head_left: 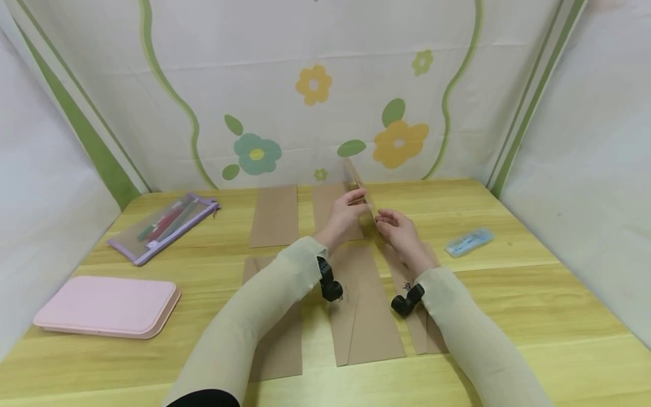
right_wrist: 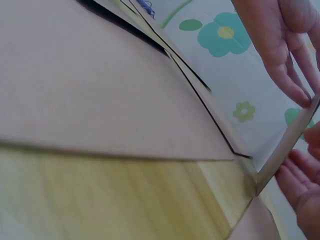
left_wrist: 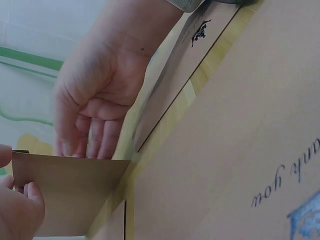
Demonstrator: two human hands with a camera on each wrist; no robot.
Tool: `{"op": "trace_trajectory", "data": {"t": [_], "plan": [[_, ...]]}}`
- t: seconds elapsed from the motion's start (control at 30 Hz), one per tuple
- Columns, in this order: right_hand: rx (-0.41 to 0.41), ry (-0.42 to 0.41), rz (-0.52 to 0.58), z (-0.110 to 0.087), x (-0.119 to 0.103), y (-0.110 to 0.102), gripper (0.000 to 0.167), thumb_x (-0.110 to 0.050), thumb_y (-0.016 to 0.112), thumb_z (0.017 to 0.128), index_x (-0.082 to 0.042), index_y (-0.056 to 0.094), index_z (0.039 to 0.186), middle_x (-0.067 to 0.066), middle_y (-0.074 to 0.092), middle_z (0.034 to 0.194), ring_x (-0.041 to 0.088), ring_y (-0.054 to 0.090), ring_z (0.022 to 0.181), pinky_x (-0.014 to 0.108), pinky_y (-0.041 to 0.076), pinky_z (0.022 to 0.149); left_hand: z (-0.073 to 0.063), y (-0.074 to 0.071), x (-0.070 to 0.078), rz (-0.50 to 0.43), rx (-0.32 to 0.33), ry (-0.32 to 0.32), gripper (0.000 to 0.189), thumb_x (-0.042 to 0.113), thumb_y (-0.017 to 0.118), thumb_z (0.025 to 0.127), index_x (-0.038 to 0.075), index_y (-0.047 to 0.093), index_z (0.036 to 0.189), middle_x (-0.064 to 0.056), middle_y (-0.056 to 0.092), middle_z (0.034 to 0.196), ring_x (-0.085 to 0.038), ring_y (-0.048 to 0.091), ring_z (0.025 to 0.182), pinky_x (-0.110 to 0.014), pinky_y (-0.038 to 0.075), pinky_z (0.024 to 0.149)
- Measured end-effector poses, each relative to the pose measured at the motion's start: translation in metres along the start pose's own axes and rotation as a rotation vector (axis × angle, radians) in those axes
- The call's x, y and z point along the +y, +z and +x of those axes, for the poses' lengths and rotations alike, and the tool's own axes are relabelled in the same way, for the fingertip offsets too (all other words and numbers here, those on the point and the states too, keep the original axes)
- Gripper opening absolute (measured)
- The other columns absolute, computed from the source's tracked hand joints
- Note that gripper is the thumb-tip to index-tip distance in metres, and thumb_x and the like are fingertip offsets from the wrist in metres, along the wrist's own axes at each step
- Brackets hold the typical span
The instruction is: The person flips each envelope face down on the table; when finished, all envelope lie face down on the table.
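My left hand (head_left: pixel 346 217) grips a brown kraft envelope (head_left: pixel 357 176), which stands on edge above the back of the table. In the left wrist view this envelope (left_wrist: pixel 75 192) turns a plain face to the camera, with left fingertips bent over it. My right hand (head_left: pixel 404 237) is at its right side, fingers loosely extended. The right wrist view has those fingers (right_wrist: pixel 295 175) against the envelope's side. Beneath the hands lie more kraft envelopes, among them a middle one (head_left: pixel 363 322) and one partly under the right forearm (head_left: pixel 419 328). One bears printed "you" lettering (left_wrist: pixel 275 180).
Further envelopes lie at back left (head_left: pixel 274 217) and front left (head_left: pixel 280 345), the latter partly covered by the left sleeve. At left are a purple-edged pencil pouch (head_left: pixel 168 226) and a pink case (head_left: pixel 107 305). A small blue-and-clear packet (head_left: pixel 469 242) lies right. A flowered curtain (head_left: pixel 315 34) hangs behind.
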State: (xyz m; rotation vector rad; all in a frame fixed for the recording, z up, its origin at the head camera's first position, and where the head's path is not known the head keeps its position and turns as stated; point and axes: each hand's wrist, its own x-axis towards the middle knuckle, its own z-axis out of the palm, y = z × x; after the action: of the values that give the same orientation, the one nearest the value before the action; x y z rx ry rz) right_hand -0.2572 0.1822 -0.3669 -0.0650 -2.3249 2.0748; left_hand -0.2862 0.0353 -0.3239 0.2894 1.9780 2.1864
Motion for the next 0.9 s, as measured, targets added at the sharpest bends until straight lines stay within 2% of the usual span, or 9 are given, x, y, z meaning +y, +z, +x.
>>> {"op": "trace_trajectory", "data": {"t": [0.13, 0.27, 0.4, 0.5, 0.6, 0.7, 0.9], "plan": [[0.076, -0.1, 0.012, -0.004, -0.004, 0.006, 0.041, -0.004, 0.057, 0.089, -0.001, 0.048, 0.129, 0.02, 0.054, 0.126, 0.022, 0.054, 0.111, 0.021, 0.047, 0.089, -0.002, 0.003, 0.001, -0.027, -0.01, 0.006, 0.045, 0.0, 0.057, 0.088, 0.005, 0.05, 0.132, -0.011, 0.05, 0.134, -0.024, 0.046, 0.124, -0.033, 0.039, 0.102], [0.173, -0.213, 0.019, -0.005, -0.007, 0.013, 0.035, 0.0, 0.061, 0.084, 0.001, 0.054, 0.119, 0.018, 0.059, 0.115, 0.014, 0.058, 0.098, 0.016, 0.048, 0.083, -0.002, 0.006, -0.001, -0.064, -0.01, 0.009, 0.045, 0.0, 0.059, 0.087, 0.006, 0.051, 0.131, -0.01, 0.05, 0.133, -0.023, 0.047, 0.123, -0.034, 0.04, 0.101], [0.249, -0.293, 0.044, -0.004, -0.007, 0.018, 0.028, 0.006, 0.061, 0.081, 0.005, 0.059, 0.11, 0.017, 0.063, 0.103, 0.016, 0.059, 0.091, 0.015, 0.049, 0.076, -0.001, 0.008, -0.001, -0.057, -0.002, 0.014, 0.044, 0.001, 0.06, 0.087, 0.006, 0.052, 0.13, -0.009, 0.052, 0.131, -0.022, 0.048, 0.121, -0.032, 0.041, 0.1], [0.288, -0.314, 0.093, -0.004, -0.006, 0.023, 0.025, 0.008, 0.061, 0.08, 0.007, 0.062, 0.105, 0.014, 0.065, 0.096, 0.015, 0.059, 0.085, 0.016, 0.049, 0.072, -0.001, 0.009, -0.001, -0.058, 0.004, 0.028, 0.043, 0.0, 0.059, 0.087, 0.005, 0.052, 0.129, -0.01, 0.053, 0.13, -0.023, 0.049, 0.121, -0.032, 0.042, 0.099], [0.324, -0.323, 0.081, -0.003, -0.005, 0.025, 0.023, 0.007, 0.062, 0.079, 0.006, 0.064, 0.102, 0.009, 0.065, 0.092, 0.011, 0.058, 0.081, 0.015, 0.049, 0.069, -0.001, 0.01, -0.003, -0.069, 0.009, 0.048, 0.041, -0.001, 0.059, 0.086, 0.004, 0.054, 0.127, -0.011, 0.054, 0.128, -0.025, 0.049, 0.12, -0.032, 0.043, 0.097], [0.343, -0.316, 0.011, -0.002, -0.004, 0.026, 0.022, 0.003, 0.063, 0.081, 0.003, 0.065, 0.102, 0.006, 0.065, 0.091, 0.01, 0.057, 0.08, 0.015, 0.048, 0.068, -0.001, 0.011, -0.006, -0.065, 0.007, 0.061, 0.038, 0.0, 0.058, 0.087, 0.005, 0.056, 0.125, -0.01, 0.056, 0.126, -0.023, 0.051, 0.119, -0.03, 0.045, 0.095], [0.321, -0.269, -0.069, 0.0, -0.003, 0.024, 0.021, -0.003, 0.065, 0.083, -0.002, 0.064, 0.104, 0.01, 0.064, 0.096, 0.016, 0.056, 0.086, 0.016, 0.047, 0.068, -0.001, 0.014, -0.011, -0.098, -0.001, 0.071, 0.035, 0.002, 0.056, 0.09, 0.003, 0.056, 0.125, -0.011, 0.056, 0.123, -0.017, 0.052, 0.111, -0.029, 0.047, 0.092]]}}
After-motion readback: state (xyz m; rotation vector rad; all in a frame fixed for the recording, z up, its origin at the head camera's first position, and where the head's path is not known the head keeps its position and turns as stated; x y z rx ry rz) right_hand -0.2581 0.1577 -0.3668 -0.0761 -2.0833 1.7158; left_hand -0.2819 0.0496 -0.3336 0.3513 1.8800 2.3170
